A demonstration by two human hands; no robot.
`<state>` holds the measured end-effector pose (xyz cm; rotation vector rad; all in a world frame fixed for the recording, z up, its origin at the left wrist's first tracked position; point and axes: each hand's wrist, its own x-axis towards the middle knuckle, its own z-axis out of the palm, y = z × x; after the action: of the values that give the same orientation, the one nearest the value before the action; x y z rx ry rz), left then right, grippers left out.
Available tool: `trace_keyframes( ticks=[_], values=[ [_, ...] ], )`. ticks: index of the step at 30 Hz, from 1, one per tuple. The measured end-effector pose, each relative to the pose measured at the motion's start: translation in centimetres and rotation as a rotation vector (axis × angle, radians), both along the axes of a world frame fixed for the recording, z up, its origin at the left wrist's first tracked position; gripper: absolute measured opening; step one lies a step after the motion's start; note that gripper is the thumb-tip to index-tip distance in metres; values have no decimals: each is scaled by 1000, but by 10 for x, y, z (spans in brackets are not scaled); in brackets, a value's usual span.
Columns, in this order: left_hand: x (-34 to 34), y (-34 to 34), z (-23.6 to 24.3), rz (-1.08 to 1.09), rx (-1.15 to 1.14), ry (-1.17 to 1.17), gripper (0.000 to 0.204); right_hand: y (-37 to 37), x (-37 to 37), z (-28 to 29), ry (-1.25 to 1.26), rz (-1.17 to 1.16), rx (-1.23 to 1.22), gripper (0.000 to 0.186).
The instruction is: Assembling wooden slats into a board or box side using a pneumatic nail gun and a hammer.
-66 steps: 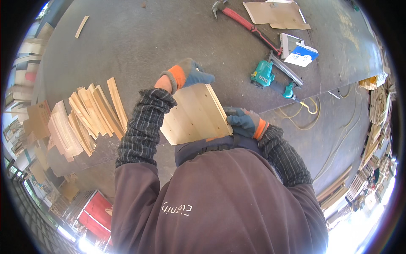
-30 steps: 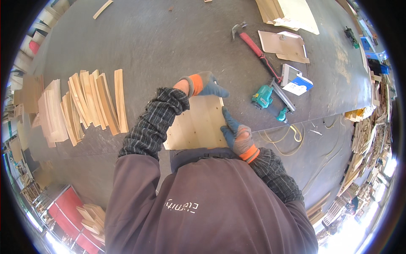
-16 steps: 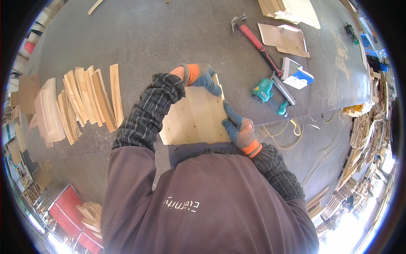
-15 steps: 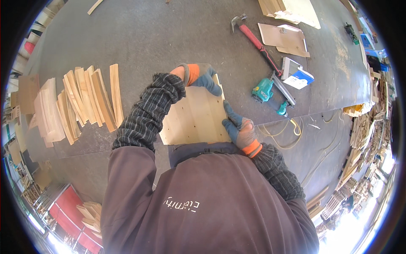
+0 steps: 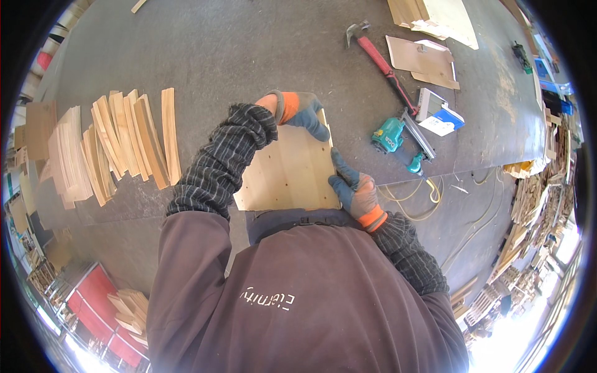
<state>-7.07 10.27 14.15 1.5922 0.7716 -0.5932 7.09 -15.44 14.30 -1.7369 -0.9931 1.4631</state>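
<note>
My left hand (image 5: pixel 302 112), in a blue glove with an orange cuff, grips the far right corner of a pale wooden panel (image 5: pixel 283 171) held against my front. My right hand (image 5: pixel 351 189), gloved the same way, holds the panel’s right edge, index finger pointing up along it. Right of the panel lie a teal pneumatic nail gun (image 5: pixel 390 135) and a claw hammer (image 5: pixel 380 62) with a red handle. A small box (image 5: pixel 443 118) with blue and white sits beside them.
Several loose wood strips (image 5: pixel 134 137) lie at left on the dark table (image 5: pixel 236 50), with cardboard (image 5: pixel 423 59) and a wood stack (image 5: pixel 429 18) at far right. A yellow hose (image 5: pixel 429 199) loops near the seam. More timber (image 5: pixel 528 205) lines the right rim; a red board (image 5: pixel 93 311) is lower left.
Since the first frame, my right hand has shifted to point up along the panel’s edge, and the panel sits more squarely. In the last half second both hands have barely moved.
</note>
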Motion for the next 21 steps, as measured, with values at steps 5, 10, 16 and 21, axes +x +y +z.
trace_keyframes(
  ticks=[5, 10, 16, 21],
  values=[
    [-1, 2, -9, -7, -11, 14, 38, 0, 2, -7, 32, -15, 12, 60],
    [0, 2, -12, -7, -18, 8, 39, -1, 5, -13, 14, 6, 31, 60],
    [0, 1, -6, -11, 11, 23, 39, -1, 6, -12, -9, 31, 24, 60],
    [0, 2, -10, -36, 14, 8, 39, -1, 6, -13, 11, 17, 13, 61]
  ],
)
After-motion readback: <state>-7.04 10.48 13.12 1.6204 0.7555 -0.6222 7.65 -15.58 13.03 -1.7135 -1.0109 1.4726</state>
